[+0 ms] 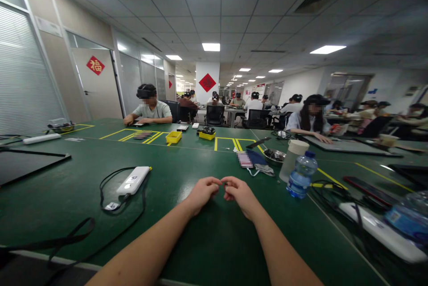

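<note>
Both forearms reach forward over the green table point(160, 170). My left hand point(203, 193) is closed, its thumb and index finger pinched together. Facing it, my right hand point(241, 194) is closed in the same way. The tips of the two index fingers meet or nearly meet above the table. Whatever may be between the fingers is too small or too hidden to name. Left of my hands lies a white power bank point(133, 181) with a black cable. On the right stand a blue-capped water bottle point(302, 175) and a pale tumbler point(293, 161).
Yellow trays point(174, 137) and yellow tape lines mark the far part of the table. A metal bowl point(274, 156), a grey cloth point(264, 169) and a large bottle point(409, 217) are on the right. Two people wearing headsets sit across, with others behind.
</note>
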{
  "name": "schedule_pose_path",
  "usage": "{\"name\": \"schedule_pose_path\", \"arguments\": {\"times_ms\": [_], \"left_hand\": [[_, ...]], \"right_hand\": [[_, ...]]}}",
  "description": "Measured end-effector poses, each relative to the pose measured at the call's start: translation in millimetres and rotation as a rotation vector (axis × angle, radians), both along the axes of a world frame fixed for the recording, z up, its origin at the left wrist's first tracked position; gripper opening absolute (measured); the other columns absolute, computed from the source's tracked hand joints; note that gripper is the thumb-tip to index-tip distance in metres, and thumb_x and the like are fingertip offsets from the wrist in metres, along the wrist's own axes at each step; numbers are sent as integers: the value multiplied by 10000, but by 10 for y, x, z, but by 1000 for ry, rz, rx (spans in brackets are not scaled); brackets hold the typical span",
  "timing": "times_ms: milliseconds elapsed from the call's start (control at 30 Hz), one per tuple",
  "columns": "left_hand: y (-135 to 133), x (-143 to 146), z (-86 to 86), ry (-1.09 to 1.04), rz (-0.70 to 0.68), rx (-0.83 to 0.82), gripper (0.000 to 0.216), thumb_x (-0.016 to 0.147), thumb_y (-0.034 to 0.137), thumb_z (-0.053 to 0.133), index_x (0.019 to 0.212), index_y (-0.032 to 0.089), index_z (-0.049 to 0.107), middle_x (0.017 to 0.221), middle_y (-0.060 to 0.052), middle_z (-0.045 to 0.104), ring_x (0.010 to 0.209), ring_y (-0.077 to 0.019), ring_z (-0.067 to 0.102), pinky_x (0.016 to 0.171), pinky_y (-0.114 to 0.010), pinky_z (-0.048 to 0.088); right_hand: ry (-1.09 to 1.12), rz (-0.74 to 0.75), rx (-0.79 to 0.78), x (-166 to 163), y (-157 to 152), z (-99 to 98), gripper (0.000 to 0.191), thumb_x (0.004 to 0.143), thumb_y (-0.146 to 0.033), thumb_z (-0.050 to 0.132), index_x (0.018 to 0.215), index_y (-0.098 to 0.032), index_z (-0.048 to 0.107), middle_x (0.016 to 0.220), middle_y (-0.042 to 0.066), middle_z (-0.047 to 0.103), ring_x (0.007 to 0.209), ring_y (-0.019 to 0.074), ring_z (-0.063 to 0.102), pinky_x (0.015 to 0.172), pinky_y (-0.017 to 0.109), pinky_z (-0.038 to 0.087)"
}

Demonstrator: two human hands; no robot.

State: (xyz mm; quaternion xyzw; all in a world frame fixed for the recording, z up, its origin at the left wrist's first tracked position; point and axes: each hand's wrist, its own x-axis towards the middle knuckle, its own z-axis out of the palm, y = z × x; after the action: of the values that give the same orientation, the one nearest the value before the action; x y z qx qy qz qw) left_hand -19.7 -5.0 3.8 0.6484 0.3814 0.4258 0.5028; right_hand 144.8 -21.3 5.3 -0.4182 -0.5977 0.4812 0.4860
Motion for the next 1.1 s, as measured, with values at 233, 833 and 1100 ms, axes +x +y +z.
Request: {"name": "schedule_pose_path", "arguments": {"times_ms": [233, 833, 1100], "left_hand": [[-51, 24, 93, -506, -158, -250, 194, 669, 146, 644, 858, 123, 611, 786, -51, 628, 644, -78, 563, 647, -202, 445], [-22, 5, 47, -476, -115, -118, 221, 613, 100, 662, 815, 117, 571, 754, -35, 621, 641, -94, 574, 640, -224, 444], [-60, 16, 76, -265, -17, 44, 208, 628, 141, 649, 822, 118, 580, 760, -30, 614, 694, -117, 574, 679, -239, 441]], "right_hand": [[377, 11, 9, 16, -49, 135, 236, 625, -191, 655, 842, -175, 565, 827, 31, 627, 647, 114, 565, 578, 234, 425], [231, -6, -69, -21, -71, 85, 284, 629, -285, 677, 854, -160, 559, 725, 11, 604, 637, 135, 602, 618, 273, 478], [175, -50, -6, -40, -68, 93, 259, 600, -244, 676, 827, -160, 584, 674, -3, 591, 586, 121, 567, 608, 269, 470]]}}
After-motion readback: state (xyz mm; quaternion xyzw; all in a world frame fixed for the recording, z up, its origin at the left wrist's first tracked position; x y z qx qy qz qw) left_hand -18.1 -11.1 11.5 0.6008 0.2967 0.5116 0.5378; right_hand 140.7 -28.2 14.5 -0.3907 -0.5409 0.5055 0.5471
